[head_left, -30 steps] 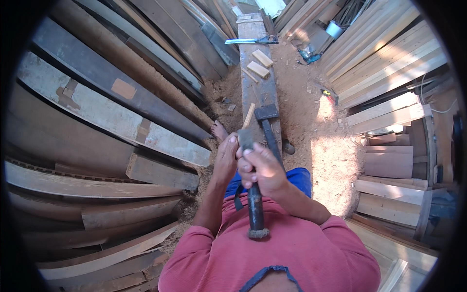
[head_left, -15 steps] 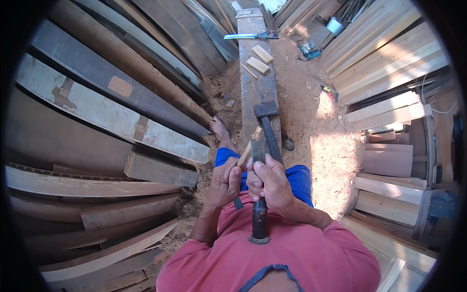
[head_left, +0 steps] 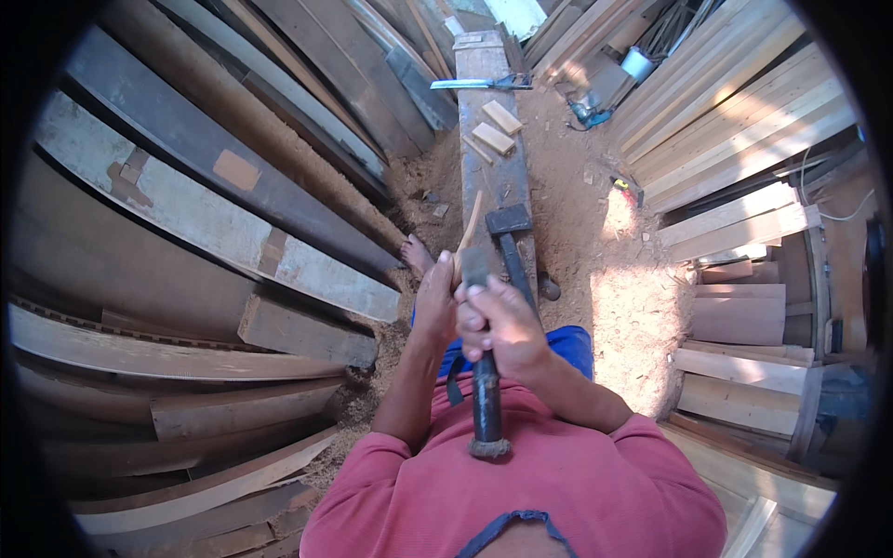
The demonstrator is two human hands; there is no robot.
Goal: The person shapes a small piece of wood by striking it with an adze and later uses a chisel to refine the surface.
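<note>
Nearest, at 6 o'clock: red shirt, both forearms rising from it. Right hand [head_left: 498,321] wrapped tight round a dark-handled chisel [head_left: 484,391], fingers fully closed on the upper shaft; butt end hangs toward the chest, blade end at 12 o'clock, hidden by the fingers. Left hand [head_left: 435,302] just beside it at 9 o'clock, fingers curled, steadying a thin pale wood strip [head_left: 468,232] that stands up past the knuckles; how firm that pinch is, cannot tell.

Handling, by judgement: chisel looks heavy and stiff, worn handle not slippery; best taken mid-shaft. Strip looks light, springy, likely to split, so hold it low near the working point.

Beyond, at 12 o'clock: a hammer [head_left: 510,246] lying on a long grey beam [head_left: 484,172], bare foot [head_left: 419,253] beside it at 10 o'clock. Farther up the beam, small wood blocks [head_left: 498,128], then a handsaw [head_left: 474,83]. Sawdust floor, stacked planks [head_left: 744,121] either side.
</note>
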